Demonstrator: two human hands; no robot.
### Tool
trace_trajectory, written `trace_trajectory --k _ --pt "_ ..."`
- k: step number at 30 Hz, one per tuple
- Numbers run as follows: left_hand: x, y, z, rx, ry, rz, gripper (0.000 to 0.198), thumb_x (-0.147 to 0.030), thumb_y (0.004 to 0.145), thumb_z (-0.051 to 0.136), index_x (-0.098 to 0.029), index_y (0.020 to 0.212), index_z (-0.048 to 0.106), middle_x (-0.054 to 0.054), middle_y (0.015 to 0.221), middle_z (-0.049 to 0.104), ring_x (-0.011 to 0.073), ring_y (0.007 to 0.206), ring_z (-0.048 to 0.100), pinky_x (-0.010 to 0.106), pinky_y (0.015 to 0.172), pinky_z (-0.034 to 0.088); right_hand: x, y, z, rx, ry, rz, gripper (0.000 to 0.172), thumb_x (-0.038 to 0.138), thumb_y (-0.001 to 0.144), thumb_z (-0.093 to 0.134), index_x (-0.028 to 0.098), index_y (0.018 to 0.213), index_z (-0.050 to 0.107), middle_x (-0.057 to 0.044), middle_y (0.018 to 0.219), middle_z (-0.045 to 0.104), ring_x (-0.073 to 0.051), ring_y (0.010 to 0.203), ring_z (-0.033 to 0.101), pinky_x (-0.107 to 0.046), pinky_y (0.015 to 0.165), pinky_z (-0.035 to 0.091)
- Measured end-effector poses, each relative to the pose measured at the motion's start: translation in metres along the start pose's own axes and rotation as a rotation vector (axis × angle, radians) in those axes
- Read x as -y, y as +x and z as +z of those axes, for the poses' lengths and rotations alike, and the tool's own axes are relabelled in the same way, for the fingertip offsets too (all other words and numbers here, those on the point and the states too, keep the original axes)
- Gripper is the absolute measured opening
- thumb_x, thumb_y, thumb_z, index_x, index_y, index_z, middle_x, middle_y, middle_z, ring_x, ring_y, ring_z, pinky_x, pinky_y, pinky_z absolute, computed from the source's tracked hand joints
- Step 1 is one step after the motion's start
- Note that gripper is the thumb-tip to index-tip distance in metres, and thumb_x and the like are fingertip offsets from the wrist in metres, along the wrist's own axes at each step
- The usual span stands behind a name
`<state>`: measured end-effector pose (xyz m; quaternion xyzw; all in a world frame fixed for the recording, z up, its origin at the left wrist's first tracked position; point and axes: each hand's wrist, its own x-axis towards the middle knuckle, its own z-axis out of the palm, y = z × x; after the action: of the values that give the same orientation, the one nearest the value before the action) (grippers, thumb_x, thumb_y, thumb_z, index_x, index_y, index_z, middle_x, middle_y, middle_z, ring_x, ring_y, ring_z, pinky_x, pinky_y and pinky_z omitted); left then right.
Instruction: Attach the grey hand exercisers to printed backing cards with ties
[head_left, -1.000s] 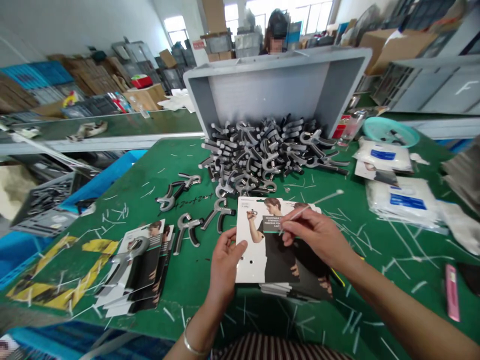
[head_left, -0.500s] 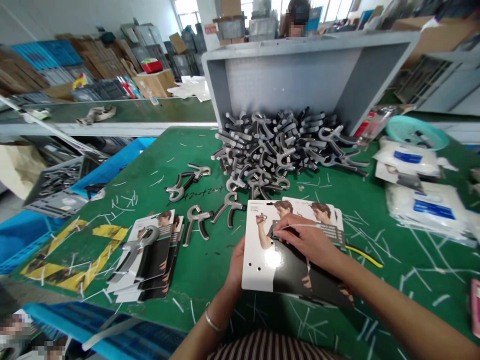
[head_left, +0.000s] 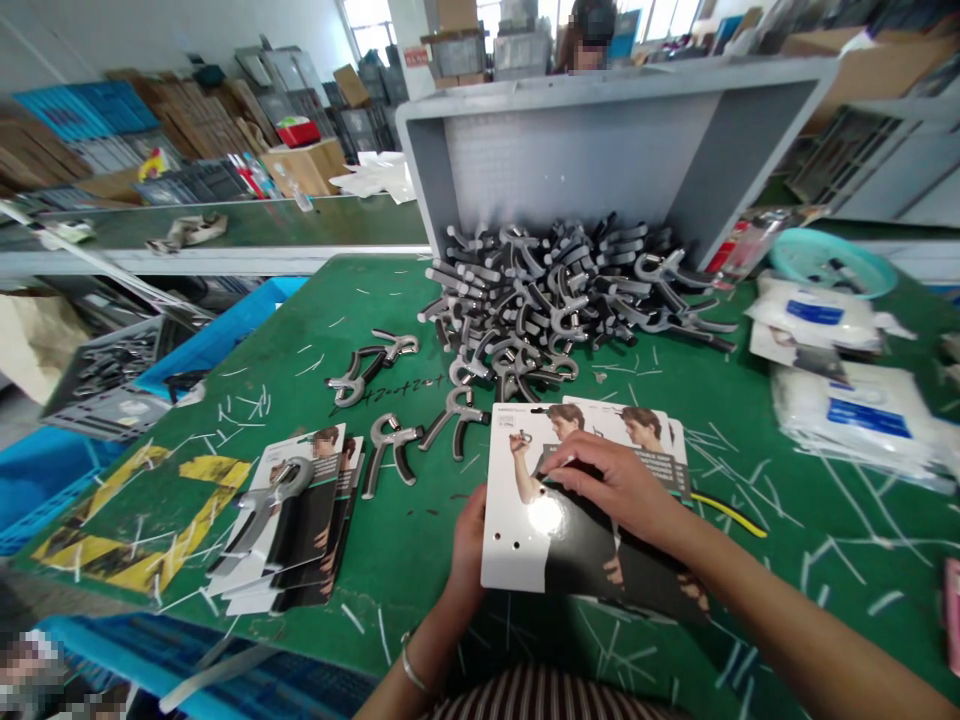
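My left hand (head_left: 469, 545) grips the left edge of a printed packaging card (head_left: 517, 570), fingers hidden behind it. The card has punched holes and lies tilted over more cards (head_left: 664, 425). My right hand (head_left: 611, 485) rests on the card with thumb and fingertips pinched at an upper hole; what they hold is hidden. Beyond the card lie loose hand grips with grey and black handles, one hand grip (head_left: 456, 418) closest. At the left, another hand grip (head_left: 259, 510) lies on a stack of cards (head_left: 330, 520).
A grey crate (head_left: 570, 160) lies tipped, with a heap of hand grips (head_left: 540, 290) at its mouth. White strips (head_left: 615, 650) litter the green table. At the right are bags of white strips (head_left: 862, 420), a teal basin (head_left: 832, 260) and a yellow-handled tool (head_left: 727, 512). A person (head_left: 592, 35) is behind the crate.
The white strip that lay across my right hand half a second ago no longer shows. My right fingertips remain at the card's hole; my left hand keeps its hold. The view shifts slightly.
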<state>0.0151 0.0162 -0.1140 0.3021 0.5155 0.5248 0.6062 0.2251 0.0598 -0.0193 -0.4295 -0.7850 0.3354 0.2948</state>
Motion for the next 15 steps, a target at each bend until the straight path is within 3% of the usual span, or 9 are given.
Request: trace_trajectory --k 2,5,8,11,15 --pt "-0.005 -0.011 -0.01 0.013 0.037 -0.004 0.022 -0.016 0.061 0.085 -0.015 0.071 0.065 -0.002 0.067 0.065 0.0123 0.061 0.057 0.021 0.057 0.045 0.0 -0.002 -0.001 0.011 0.02 0.003 0.014 0.026 0.098 0.056 0.022 0.099 0.07 -0.003 0.096 0.068 -0.016 0.091 0.063 -0.028 0.084 0.045" --pt "-0.015 -0.022 -0.018 0.029 0.087 0.012 0.018 -0.019 0.066 0.079 -0.017 0.075 0.064 -0.002 0.071 0.068 0.0137 0.065 0.061 0.021 0.06 0.046 -0.001 -0.001 0.001 0.02 -0.028 -0.022 0.015 0.026 0.098 0.056 0.021 0.098 0.069 -0.003 0.095 0.068 -0.017 0.092 0.063 -0.029 0.084 0.045" --pt "-0.02 -0.026 -0.02 0.191 0.248 0.068 0.007 -0.022 0.074 0.073 -0.016 0.074 0.069 0.002 0.079 0.072 0.0186 0.077 0.066 0.027 0.072 0.05 -0.001 0.001 0.004 0.023 -0.068 -0.026 0.015 0.027 0.099 0.055 0.021 0.097 0.068 -0.003 0.095 0.068 -0.018 0.092 0.063 -0.03 0.084 0.045" --pt "-0.011 -0.024 -0.021 0.358 0.324 0.145 0.007 -0.022 0.07 0.076 -0.016 0.073 0.073 0.005 0.082 0.075 0.0232 0.083 0.067 0.034 0.082 0.052 0.0 0.002 0.004 0.024 -0.078 -0.03 0.015 0.027 0.099 0.053 0.021 0.097 0.068 -0.003 0.097 0.068 -0.018 0.093 0.063 -0.03 0.085 0.045" --pt "0.005 -0.016 -0.014 0.234 0.253 0.192 0.016 -0.027 0.071 0.075 -0.015 0.081 0.074 0.006 0.086 0.075 0.0241 0.081 0.066 0.035 0.081 0.053 -0.001 0.0 0.005 0.028 -0.102 -0.041 0.015 0.027 0.099 0.053 0.022 0.099 0.067 -0.003 0.098 0.067 -0.018 0.094 0.062 -0.031 0.085 0.045"
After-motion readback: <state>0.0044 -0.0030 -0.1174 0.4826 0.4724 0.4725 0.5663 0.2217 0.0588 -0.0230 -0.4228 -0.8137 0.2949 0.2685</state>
